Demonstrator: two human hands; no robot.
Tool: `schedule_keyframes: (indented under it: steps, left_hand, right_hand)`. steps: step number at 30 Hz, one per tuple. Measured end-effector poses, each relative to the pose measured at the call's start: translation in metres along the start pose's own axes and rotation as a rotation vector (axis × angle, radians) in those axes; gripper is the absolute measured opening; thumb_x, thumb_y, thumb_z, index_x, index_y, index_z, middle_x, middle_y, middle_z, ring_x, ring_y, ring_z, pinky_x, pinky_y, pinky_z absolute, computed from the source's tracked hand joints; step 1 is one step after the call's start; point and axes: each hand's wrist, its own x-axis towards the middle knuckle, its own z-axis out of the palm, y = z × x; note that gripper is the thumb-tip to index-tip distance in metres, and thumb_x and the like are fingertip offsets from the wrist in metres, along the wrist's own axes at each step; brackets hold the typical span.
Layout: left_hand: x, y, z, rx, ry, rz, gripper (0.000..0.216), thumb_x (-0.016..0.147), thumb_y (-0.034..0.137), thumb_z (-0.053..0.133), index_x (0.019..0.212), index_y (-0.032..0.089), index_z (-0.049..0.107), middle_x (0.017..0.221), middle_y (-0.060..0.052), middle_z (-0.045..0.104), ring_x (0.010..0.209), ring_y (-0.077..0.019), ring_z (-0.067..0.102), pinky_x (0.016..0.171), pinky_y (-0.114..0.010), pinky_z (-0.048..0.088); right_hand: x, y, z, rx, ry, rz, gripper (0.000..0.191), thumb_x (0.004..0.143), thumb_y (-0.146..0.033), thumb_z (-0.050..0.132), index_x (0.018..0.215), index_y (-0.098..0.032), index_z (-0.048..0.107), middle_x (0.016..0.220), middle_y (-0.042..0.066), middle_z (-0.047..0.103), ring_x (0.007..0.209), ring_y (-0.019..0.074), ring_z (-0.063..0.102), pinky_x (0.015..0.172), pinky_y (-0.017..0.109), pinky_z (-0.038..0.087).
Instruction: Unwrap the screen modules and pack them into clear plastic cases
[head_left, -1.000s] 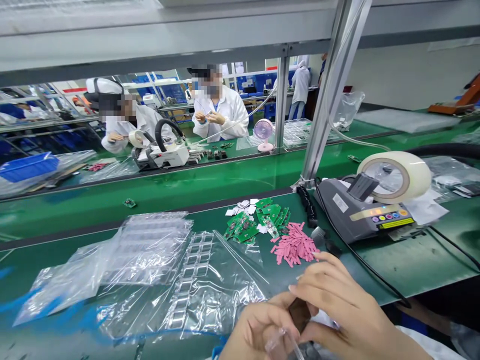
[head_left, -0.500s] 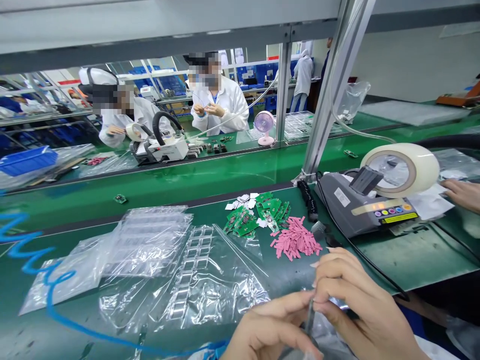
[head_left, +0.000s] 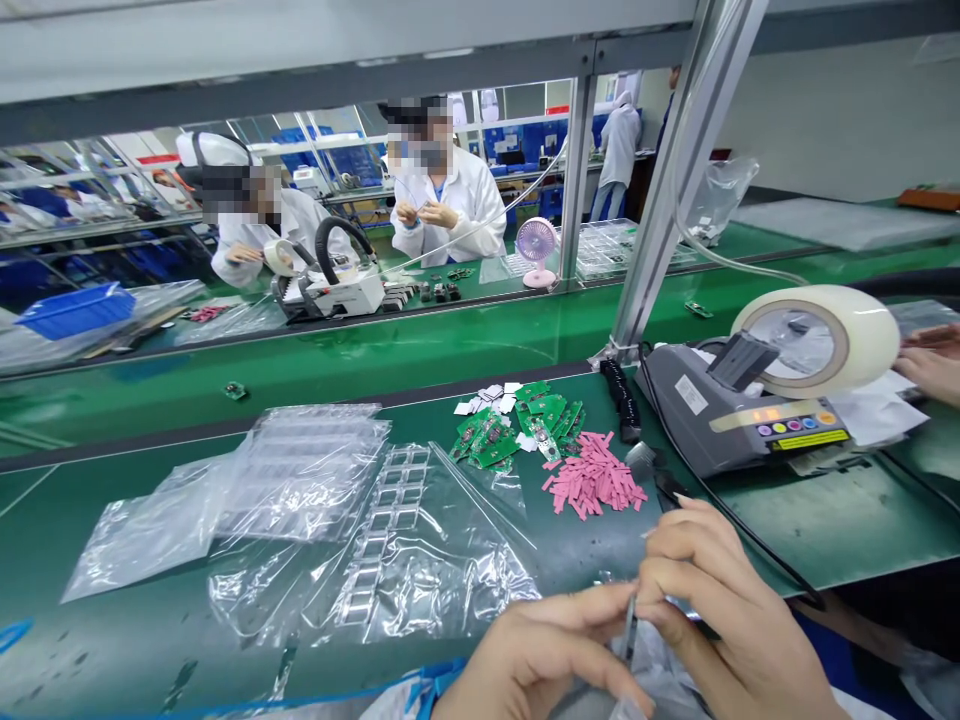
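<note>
Low in the view, my left hand (head_left: pixel 536 650) and my right hand (head_left: pixel 720 600) meet at a thin, flat dark grey piece (head_left: pixel 631 632) seen edge-on. The fingers of both hands are closed on it. Its exact kind I cannot make out. Just beyond my hands lies a heap of pink strips (head_left: pixel 592 478). Behind that heap are piled green circuit boards (head_left: pixel 555 415) and small white squares (head_left: pixel 489 400). A brush with a black handle (head_left: pixel 619 395) lies beside the piles.
A grey tape dispenser (head_left: pixel 720 410) with a big tape roll (head_left: pixel 862 345) stands at right, its cable near my right hand. Another person's hand (head_left: pixel 934 365) is beyond it. Clear plastic trays (head_left: pixel 300 475) and film spread to the left. Co-workers (head_left: pixel 450 205) sit across the green belt (head_left: pixel 420 350).
The view has shifted slightly, and the blue coiled hose at left has mostly left the picture. My hands keep their grip on the thin grey piece.
</note>
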Motion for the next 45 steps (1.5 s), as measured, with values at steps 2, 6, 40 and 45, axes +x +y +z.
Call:
schedule_keyframes:
  steps: [2,6,40,45]
  left_hand:
    - [0.0,-0.001,0.0,-0.027,0.011,0.008,0.031,0.071,0.014,0.068,0.1,0.025,0.072,0.134,-0.01,0.053,0.124,-0.0325,0.047,0.107,-0.047,0.03]
    - [-0.001,-0.008,0.0,-0.098,0.045,0.039,0.026,0.07,0.02,0.071,0.095,0.024,0.074,0.131,-0.012,0.055,0.122,-0.034,0.048,0.106,-0.049,0.03]
    - [-0.011,-0.011,0.001,1.291,-0.068,-0.028,0.039,0.08,0.016,0.057,0.119,0.012,0.055,0.152,-0.019,0.018,0.134,-0.03,0.034,0.106,-0.036,0.036]
    - [-0.005,-0.01,-0.008,0.75,0.077,-0.138,0.034,0.075,0.035,0.065,0.107,0.024,0.067,0.155,-0.005,0.01,0.138,-0.0328,0.021,0.11,-0.045,0.027]
  right_hand:
    - [-0.002,0.0,0.003,-0.035,0.013,0.004,0.021,0.094,-0.024,0.039,0.074,-0.021,0.048,0.07,0.0,0.051,0.073,0.0163,0.047,0.089,0.038,0.029]
    - [-0.006,-0.001,0.011,-0.1,0.059,0.002,0.021,0.094,-0.023,0.037,0.075,-0.021,0.047,0.07,0.001,0.053,0.074,0.0175,0.047,0.091,0.042,0.025]
    - [-0.025,0.031,0.007,0.179,-0.17,0.154,0.028,0.084,-0.047,0.056,0.103,-0.026,0.057,0.09,0.001,0.061,0.082,0.0171,0.058,0.077,0.034,0.045]
    - [-0.025,0.032,0.007,0.087,-0.068,0.134,0.031,0.088,-0.049,0.047,0.103,-0.023,0.056,0.094,0.003,0.064,0.093,0.0193,0.06,0.088,0.036,0.044]
